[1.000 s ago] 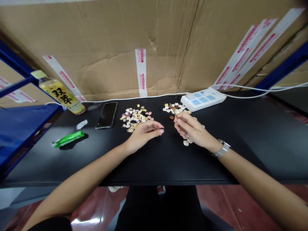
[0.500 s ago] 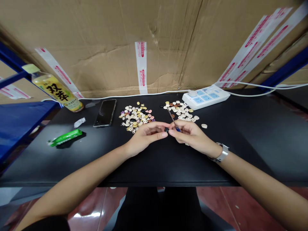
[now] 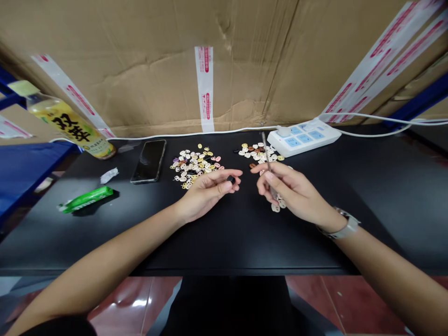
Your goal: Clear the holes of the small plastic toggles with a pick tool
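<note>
My left hand [image 3: 206,191] rests on the black table [image 3: 224,233] and pinches a small black bead [image 3: 231,179] between thumb and fingers. My right hand [image 3: 290,191] grips a thin metal needle-like tool [image 3: 266,151] that points up and away. A pile of small white, yellow and pink beads [image 3: 196,165] lies just beyond my left hand. A second pile of white and brown beads [image 3: 257,153] lies beyond my right hand, with a few white ones [image 3: 278,205] under it.
A dark phone [image 3: 149,160] lies left of the beads. A green wrapped pack [image 3: 86,199] and a yellow drink bottle [image 3: 70,125] are at the far left. A white power strip [image 3: 304,136] with cables sits at the back right. Cardboard [image 3: 224,60] walls the back.
The hands met at the centre half a second ago and have since parted. My right hand swung the tool upright. My left hand keeps the black bead.
</note>
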The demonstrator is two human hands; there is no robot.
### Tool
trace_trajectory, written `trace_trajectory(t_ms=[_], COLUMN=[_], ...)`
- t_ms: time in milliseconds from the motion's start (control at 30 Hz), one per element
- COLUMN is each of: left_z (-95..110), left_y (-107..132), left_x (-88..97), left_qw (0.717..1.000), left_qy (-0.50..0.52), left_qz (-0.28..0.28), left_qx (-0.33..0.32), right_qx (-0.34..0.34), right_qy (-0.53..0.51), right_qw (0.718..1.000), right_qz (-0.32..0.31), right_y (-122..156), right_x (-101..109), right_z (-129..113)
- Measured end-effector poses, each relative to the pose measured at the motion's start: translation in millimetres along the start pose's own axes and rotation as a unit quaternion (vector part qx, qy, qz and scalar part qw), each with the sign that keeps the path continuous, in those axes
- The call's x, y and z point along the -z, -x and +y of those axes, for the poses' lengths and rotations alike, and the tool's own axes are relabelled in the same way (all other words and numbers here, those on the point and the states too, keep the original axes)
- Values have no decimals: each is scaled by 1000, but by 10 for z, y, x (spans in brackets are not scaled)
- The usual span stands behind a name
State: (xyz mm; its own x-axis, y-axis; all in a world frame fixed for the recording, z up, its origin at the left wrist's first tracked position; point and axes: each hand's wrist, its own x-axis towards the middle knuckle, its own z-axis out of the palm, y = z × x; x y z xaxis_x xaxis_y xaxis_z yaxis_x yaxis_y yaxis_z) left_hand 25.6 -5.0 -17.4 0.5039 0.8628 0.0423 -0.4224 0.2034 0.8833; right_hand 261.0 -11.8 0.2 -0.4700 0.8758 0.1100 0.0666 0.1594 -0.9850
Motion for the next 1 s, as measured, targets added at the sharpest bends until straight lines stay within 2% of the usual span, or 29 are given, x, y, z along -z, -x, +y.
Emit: trace_trajectory(t_ms=[67,167,300,433,567,667,833,1000], left_z=[-10,-23,-27,-27,-22,-25,-38,-36], left_y=[-4,-13,-27,-33,-34,-33,-29,-31], left_x=[22,48,66,68,64,65,65,47], left_qw=[999,996,995,995,995,995,996,998], left_qy=[31,70,87,90,95,96,86,61], left_qz=[4,3,-9,-20,-18,-17,-11,-17], left_qx=[21,52,49,41,36,34,32,30], right_qx=[40,82,100,105,191,217,233,250], right_qy=[108,266,376,402,415,418,452,451], right_qw=[993,960,921,909,887,876,856,853], right_qz=[5,1,2,18,69,100,95,86], right_y=[23,52,82,109,130,144,145,137], right_x=[48,89,101,109,104,94,80,66], right_z=[-25,-76,-119,-99,-83,-89,-92,-85])
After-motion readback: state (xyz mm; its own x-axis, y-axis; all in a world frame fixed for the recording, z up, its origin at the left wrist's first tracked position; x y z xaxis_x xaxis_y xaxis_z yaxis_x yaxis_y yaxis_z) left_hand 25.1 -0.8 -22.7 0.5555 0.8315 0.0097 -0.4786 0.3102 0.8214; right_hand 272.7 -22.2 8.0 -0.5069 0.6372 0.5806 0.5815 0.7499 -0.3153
